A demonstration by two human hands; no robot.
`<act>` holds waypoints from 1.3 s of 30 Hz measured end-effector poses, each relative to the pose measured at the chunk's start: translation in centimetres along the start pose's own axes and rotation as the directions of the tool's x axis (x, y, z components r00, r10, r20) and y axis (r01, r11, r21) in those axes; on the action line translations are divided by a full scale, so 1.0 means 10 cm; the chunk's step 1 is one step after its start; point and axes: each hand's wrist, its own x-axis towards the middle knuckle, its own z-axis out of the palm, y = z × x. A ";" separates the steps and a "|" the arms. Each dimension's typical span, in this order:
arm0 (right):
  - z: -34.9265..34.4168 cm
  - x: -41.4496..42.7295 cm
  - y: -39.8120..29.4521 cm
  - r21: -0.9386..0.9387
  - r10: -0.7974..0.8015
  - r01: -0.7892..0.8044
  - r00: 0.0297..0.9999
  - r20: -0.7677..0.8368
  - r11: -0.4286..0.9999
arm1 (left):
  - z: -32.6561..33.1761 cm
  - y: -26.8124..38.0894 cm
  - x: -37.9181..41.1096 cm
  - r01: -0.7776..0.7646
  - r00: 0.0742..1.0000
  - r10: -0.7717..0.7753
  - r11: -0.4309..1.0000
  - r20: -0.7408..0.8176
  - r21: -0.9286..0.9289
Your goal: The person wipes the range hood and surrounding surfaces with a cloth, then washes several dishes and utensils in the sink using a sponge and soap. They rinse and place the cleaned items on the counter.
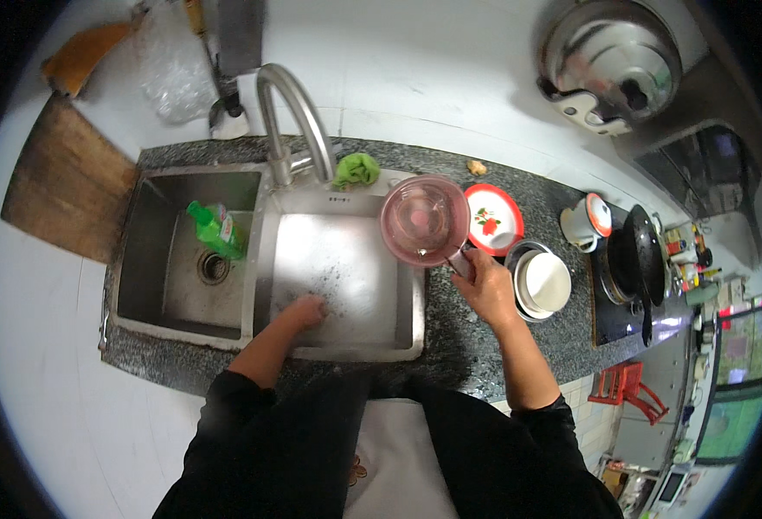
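Note:
My right hand (486,285) grips the handle of a translucent pink plastic water ladle (425,220), which is over the right edge of the sink. My left hand (304,313) is low in the right basin (335,259) of a stainless steel double sink; it is blurred, and its fingers are too unclear to tell whether they hold anything. Small dark specks lie on the basin floor beside it. A green pump bottle (217,230) leans in the left basin near the drain (213,267). The curved faucet (299,117) stands behind the sink, with a green cloth (357,170) beside its base.
Right of the ladle are a red-rimmed plate (494,219), stacked bowls (545,282) and a lidded enamel mug (586,222). A black wok (643,259) sits on the cooktop. A wooden board (69,178) leans at the left. A red stool (626,391) stands beyond the counter.

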 end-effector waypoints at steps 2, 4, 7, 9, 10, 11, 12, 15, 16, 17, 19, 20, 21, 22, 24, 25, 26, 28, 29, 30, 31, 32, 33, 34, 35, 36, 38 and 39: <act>0.26 -0.03 -0.02 -0.038 -0.086 0.085 0.996 -0.025 0.996 | -0.04 0.02 0.02 0.017 0.998 -0.035 0.952 -0.052 -0.307; 0.47 -0.02 -0.11 -0.056 -0.099 0.098 0.995 -0.003 0.994 | -0.04 -0.02 0.06 0.029 0.997 -0.056 0.895 -0.046 -0.444; 0.68 0.06 -0.28 0.023 -0.059 0.056 0.985 0.160 0.998 | -0.04 0.00 -0.08 -0.094 0.986 0.034 0.921 -0.161 -0.377; 0.78 0.10 -0.46 0.056 -0.095 0.086 0.976 0.195 0.995 | -0.01 0.09 -0.19 -0.148 0.983 0.109 0.948 -0.149 -0.280; 0.80 0.14 -0.60 0.097 -0.105 0.084 0.967 0.233 0.992 | 0.04 0.12 -0.19 -0.150 0.988 0.134 0.954 -0.080 -0.261; 0.84 0.16 -0.74 0.141 -0.119 0.082 0.953 0.279 0.987 | 0.32 -0.02 0.10 -0.133 0.991 0.134 0.963 -0.009 -0.236; 0.97 0.20 -0.74 0.134 -0.185 0.155 0.950 0.250 0.979 | 0.34 0.02 0.13 -0.153 0.988 0.156 0.973 0.007 -0.175; 1.22 0.30 -1.03 0.087 -0.313 0.301 0.923 0.223 0.950 | 0.15 0.25 -0.16 -0.162 0.986 0.160 0.986 -0.039 -0.046; 1.27 0.33 -1.18 0.074 -0.363 0.355 0.912 0.189 0.932 | 0.17 0.28 -0.15 -0.140 0.989 0.137 0.988 -0.048 -0.070; 1.33 0.35 -1.35 0.059 -0.411 0.407 0.898 0.156 0.912 | 0.20 0.30 -0.16 -0.119 0.992 0.114 0.989 -0.055 -0.092; 1.49 0.41 -1.56 0.006 -0.456 0.463 0.870 0.186 0.886 | 0.42 0.19 0.15 -0.152 0.986 0.140 0.978 -0.088 -0.144; 1.57 0.45 -1.66 -0.010 -0.470 0.479 0.864 0.181 0.878 | 0.44 0.18 0.19 -0.137 0.989 0.124 0.976 -0.086 -0.170; 1.64 0.48 -1.75 -0.028 -0.486 0.497 0.856 0.175 0.867 | 0.48 0.15 0.25 -0.122 0.991 0.106 0.973 -0.086 -0.195; 1.69 0.52 -1.84 -0.050 -0.510 0.523 0.845 0.161 0.851 | 0.52 0.10 0.32 -0.125 0.992 0.115 0.964 -0.056 -0.233; 1.79 0.62 -1.97 -0.098 -0.548 0.561 0.826 0.129 0.822 | 0.49 0.11 0.31 -0.130 0.989 0.119 0.982 -0.087 -0.136; 1.83 0.67 -2.01 -0.125 -0.571 0.577 0.817 0.084 0.807 | 0.41 0.15 0.21 -0.129 0.988 0.120 0.988 -0.101 -0.085; 1.87 0.72 -2.04 -0.152 -0.594 0.592 0.804 0.039 0.791 | 0.34 0.17 0.10 -0.119 0.988 0.105 0.985 -0.116 -0.127; 1.95 0.84 -2.07 -0.141 -0.604 0.594 0.796 -0.039 0.792 | 0.25 0.20 -0.08 -0.108 0.987 0.079 0.971 -0.142 -0.212; 1.94 0.89 -2.07 -0.164 -0.626 0.609 0.776 -0.076 0.776 | 0.22 0.23 -0.12 -0.113 0.981 0.075 0.969 -0.178 -0.219; 1.88 0.91 -2.13 -0.182 -0.650 0.628 0.752 -0.110 0.757 | 0.22 0.24 -0.17 -0.114 0.975 0.063 0.966 -0.215 -0.231; 1.83 0.94 -2.18 -0.201 -0.671 0.642 0.728 -0.144 0.740 | 0.22 0.25 -0.20 -0.116 0.967 0.054 0.964 -0.249 -0.241; 1.81 0.97 -2.22 -0.196 -0.688 0.659 0.688 -0.231 0.726 | 0.21 0.25 -0.24 -0.158 0.947 0.088 0.965 -0.308 -0.210; 1.76 0.98 -2.24 -0.208 -0.707 0.676 0.664 -0.243 0.706 | 0.22 0.24 -0.26 -0.158 0.944 0.082 0.963 -0.320 -0.220; 1.70 0.98 -2.24 -0.222 -0.725 0.691 0.640 -0.255 0.688 | 0.22 0.25 -0.26 -0.161 0.941 0.079 0.960 -0.330 -0.228; 1.65 0.99 -2.22 -0.238 -0.740 0.702 0.618 -0.265 0.671 | 0.22 0.26 -0.26 -0.165 0.938 0.079 0.958 -0.339 -0.235; 1.66 0.98 -2.15 -0.243 -0.743 0.703 0.618 -0.256 0.668 | 0.20 0.28 -0.30 -0.143 0.958 0.064 0.951 -0.279 -0.274; 1.62 0.95 -2.01 -0.250 -0.734 0.690 0.631 -0.251 0.679 | 0.21 0.27 -0.26 -0.141 0.969 0.072 0.947 -0.234 -0.289; 1.59 0.92 -1.93 -0.257 -0.722 0.675 0.644 -0.251 0.691 | 0.23 0.25 -0.22 -0.143 0.975 0.084 0.947 -0.206 -0.289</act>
